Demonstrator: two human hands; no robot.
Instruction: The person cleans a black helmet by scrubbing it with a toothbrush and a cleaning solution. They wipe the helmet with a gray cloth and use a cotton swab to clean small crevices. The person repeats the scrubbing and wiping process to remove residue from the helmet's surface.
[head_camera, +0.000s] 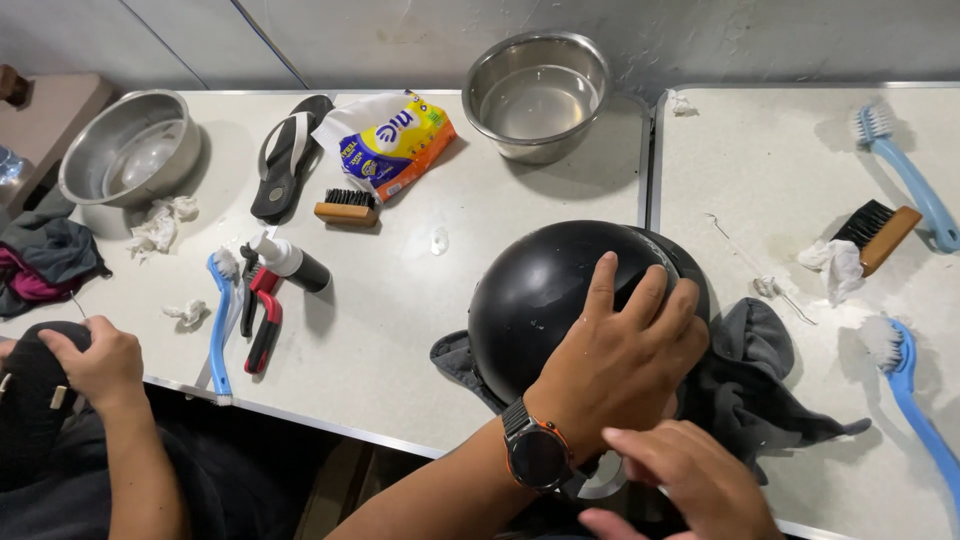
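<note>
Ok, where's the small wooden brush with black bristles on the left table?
In the head view, the small wooden brush with black bristles lies upper left of centre, between the black flip-flop and the yellow tissue packet.

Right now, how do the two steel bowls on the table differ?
The left bowl sits near the table's left end, beside crumpled tissues; the far bowl stands at the back edge, near the wall. The far bowl looks deeper, with steeper sides; the left bowl looks shallower and wider. Both are round and shiny, with nothing solid inside, and neither hand touches them: the left hand rests on the black helmet.
</note>
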